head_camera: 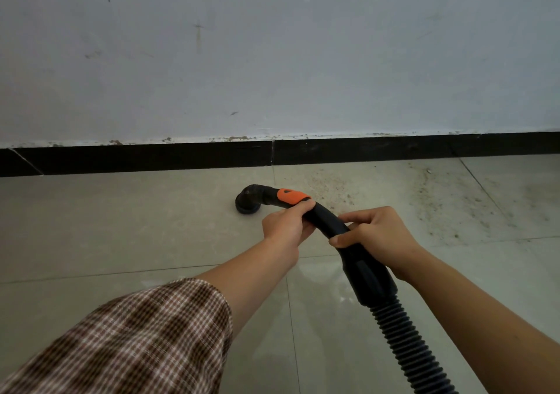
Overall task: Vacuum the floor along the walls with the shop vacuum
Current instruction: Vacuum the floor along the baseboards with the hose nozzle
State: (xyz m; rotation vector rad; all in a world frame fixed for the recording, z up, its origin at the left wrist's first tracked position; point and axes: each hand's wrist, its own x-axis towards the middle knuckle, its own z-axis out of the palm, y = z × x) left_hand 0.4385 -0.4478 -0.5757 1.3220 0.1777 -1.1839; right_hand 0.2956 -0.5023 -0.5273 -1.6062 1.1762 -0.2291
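Black curved wand [328, 221] with an orange slider [291, 196], both hands on it. Left hand [285, 227] is wrapped around the wand just behind the orange part, fingers closed over the top. Right hand [375, 236] is clamped lower down, right above the collar where the ribbed hose [406, 342] joins. Hose runs off the bottom edge of the view; the vacuum body itself is not in view.

Round brush nozzle [249, 201] faces down at the tiled floor [121, 227], near the black skirting [151, 157] but not against it. Looks like it touches the tile, though the angle is too flat to be sure.

Progress, as I read it:
- Floor left of the nozzle and toward the near edge looks clean, no visible grit. Could be done already, or just never dirty.
- Right of the nozzle there is a clear band of brown debris [439, 200] spreading from the skirting out across the next tiles. That patch is untouched.
- Strip right at the foot of the skirting, behind the nozzle, still needs a pass.

So the bulk of the visible dirt is still to go. Flaking paint crumbs along the top of the skirting under the grey wall [272, 60] may drop more onto the floor.
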